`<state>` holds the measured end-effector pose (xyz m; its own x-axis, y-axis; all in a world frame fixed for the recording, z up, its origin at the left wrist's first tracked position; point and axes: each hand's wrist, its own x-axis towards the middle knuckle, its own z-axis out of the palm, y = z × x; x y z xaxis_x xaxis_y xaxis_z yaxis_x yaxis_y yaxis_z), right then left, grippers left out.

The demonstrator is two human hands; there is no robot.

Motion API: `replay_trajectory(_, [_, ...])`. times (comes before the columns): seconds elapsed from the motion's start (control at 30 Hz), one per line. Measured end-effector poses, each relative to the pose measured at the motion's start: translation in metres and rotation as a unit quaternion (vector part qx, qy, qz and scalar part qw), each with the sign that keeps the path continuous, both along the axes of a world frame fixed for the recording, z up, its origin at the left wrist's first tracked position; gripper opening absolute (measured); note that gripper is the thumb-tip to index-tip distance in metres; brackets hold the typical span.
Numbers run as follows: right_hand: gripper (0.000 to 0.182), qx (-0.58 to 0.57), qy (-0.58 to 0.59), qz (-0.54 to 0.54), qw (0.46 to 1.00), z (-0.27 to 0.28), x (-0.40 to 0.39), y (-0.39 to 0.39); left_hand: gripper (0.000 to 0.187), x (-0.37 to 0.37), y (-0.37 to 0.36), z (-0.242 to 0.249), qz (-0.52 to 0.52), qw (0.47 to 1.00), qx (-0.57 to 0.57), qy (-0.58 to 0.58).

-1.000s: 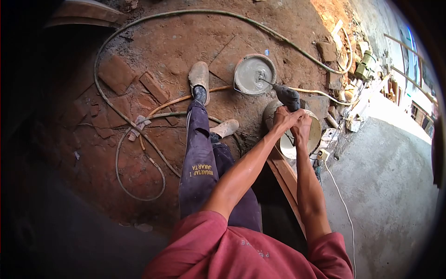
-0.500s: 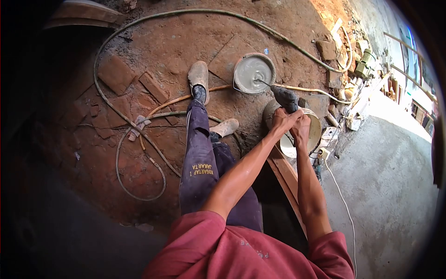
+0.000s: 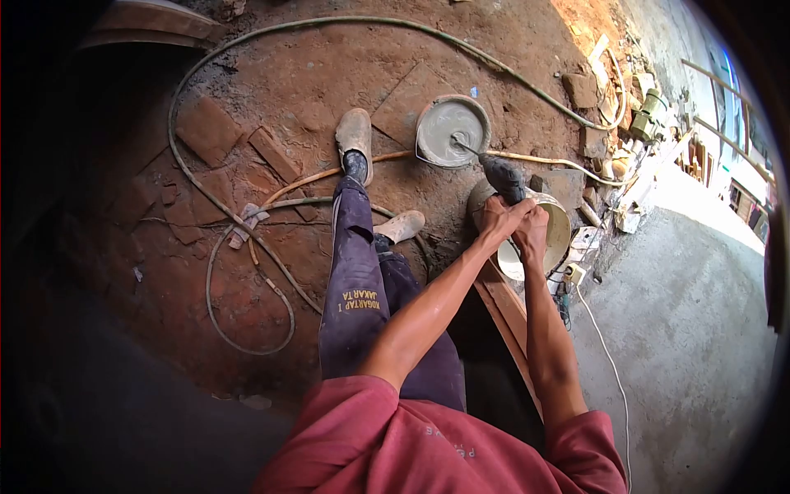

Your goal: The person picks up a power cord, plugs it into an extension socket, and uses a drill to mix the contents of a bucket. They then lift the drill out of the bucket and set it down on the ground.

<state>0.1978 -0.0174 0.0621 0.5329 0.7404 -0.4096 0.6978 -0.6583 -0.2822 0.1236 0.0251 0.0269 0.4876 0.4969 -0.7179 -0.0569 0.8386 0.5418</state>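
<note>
Red-brown dirt ground (image 3: 271, 74), strewn with brick pieces, lies beside a grey concrete slab (image 3: 691, 313). A bucket (image 3: 452, 132) full of grey wet mix stands on the dirt. A drill (image 3: 504, 179) sits just beside the bucket, its thin rod slanting into the grey mix. The left hand (image 3: 498, 218) and right hand (image 3: 532, 226) are both closed tight around the drill's grip, touching each other. A second, pale bucket (image 3: 559, 239) lies directly under the hands, near the first bucket. A long hose (image 3: 206, 198) loops across the dirt well apart from the bucket of mix, and one muddy shoe (image 3: 354, 136) stands near the bucket's side.
</note>
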Motion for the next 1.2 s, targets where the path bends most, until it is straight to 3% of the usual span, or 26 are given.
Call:
replay_trajectory(0.07, [0.034,-0.006,0.004,-0.005,1.0,0.003,0.0,0.0,0.042,-0.003,0.003,0.007,0.018,1.0,-0.008,-0.015])
replay_trajectory(0.17, [0.034,0.0,0.005,-0.004,1.0,0.001,0.002,-0.002,0.042,-0.003,0.006,0.008,-0.057,0.996,0.015,0.061])
replay_trajectory(0.23, [0.033,-0.002,-0.036,0.08,0.996,-0.004,0.004,-0.004,0.042,-0.003,0.003,0.007,-0.022,0.998,0.032,0.043])
replay_trajectory(0.33, [0.032,0.015,0.014,0.004,1.0,-0.001,0.001,-0.001,0.042,-0.002,0.002,0.003,-0.028,0.999,-0.006,0.039])
replay_trajectory(0.57, [0.035,0.032,0.016,0.022,0.999,0.002,-0.004,-0.002,0.042,-0.003,-0.005,-0.001,-0.015,0.999,0.016,0.044])
replay_trajectory(0.73, [0.036,0.047,0.05,-0.03,0.997,0.001,-0.004,-0.003,0.042,-0.004,-0.003,0.002,-0.017,0.998,0.024,0.052])
replay_trajectory(0.93, [0.034,0.047,0.049,-0.018,0.998,0.003,-0.005,-0.002,0.035,-0.008,0.001,0.001,-0.059,0.997,-0.002,0.052])
replay_trajectory(1.2, [0.034,0.035,0.033,0.018,0.999,0.002,-0.007,-0.003,0.042,-0.011,0.0,0.011,0.001,0.999,0.012,0.048])
